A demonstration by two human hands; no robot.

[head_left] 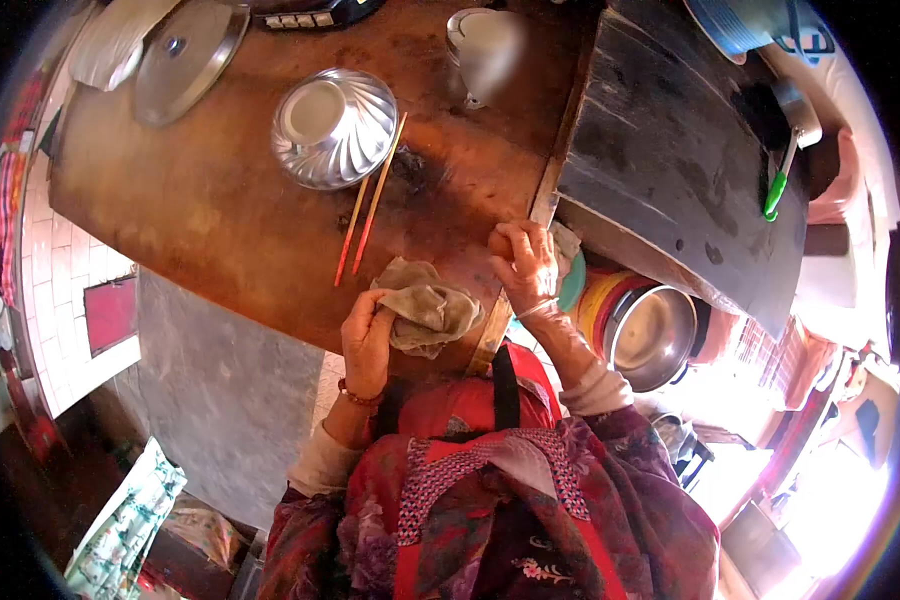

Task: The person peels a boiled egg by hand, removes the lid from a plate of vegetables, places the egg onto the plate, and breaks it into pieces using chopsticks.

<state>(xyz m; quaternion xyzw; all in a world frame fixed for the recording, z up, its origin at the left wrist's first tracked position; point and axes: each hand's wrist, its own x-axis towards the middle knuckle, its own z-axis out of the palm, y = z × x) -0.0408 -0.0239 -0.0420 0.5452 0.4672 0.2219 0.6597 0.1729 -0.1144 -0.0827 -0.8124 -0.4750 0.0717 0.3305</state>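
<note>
My left hand (pixel 367 345) grips the edge of a crumpled grey-brown cloth (pixel 430 310) at the front edge of the wooden table (pixel 220 230). To the right, my right hand (pixel 525 262) is over the table's right corner, its fingers curled; whether anything is in them is hidden. Beyond the cloth lie two chopsticks (pixel 368 205) with red ends, side by side. Their far ends are beside an upturned, fluted metal bowl (pixel 332 128).
A round metal lid (pixel 192 60) lies at the back left. A white cup-like object (pixel 485 50), partly blurred, is at the back. Right of the table are a dark slab (pixel 685 150), a green-handled utensil (pixel 776 192) and a metal pot (pixel 653 337).
</note>
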